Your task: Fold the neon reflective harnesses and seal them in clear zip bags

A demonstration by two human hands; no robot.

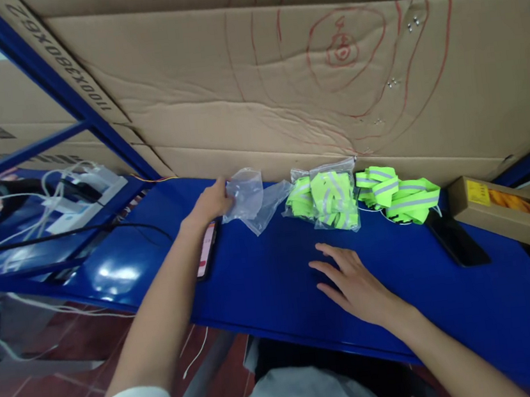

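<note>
My left hand (216, 200) reaches to the back of the blue table, its fingers closed at the left edge of a clear plastic bag (246, 195). More clear film (268, 206) lies crumpled to the right of it. My right hand (350, 276) hovers over or rests on the tabletop with fingers spread and nothing in them. Beyond it are neon-yellow reflective straps in a clear zip bag (332, 198). Loose reflective straps (404, 194), folded in bundles, lie to the right of that bag.
A lit phone (207, 250) lies below my left wrist. At right are a dark phone (458, 240) and a cardboard box (508, 213). Cables and a white power strip (88, 197) sit at left. A cardboard panel (280, 87) with red rings closes off the back.
</note>
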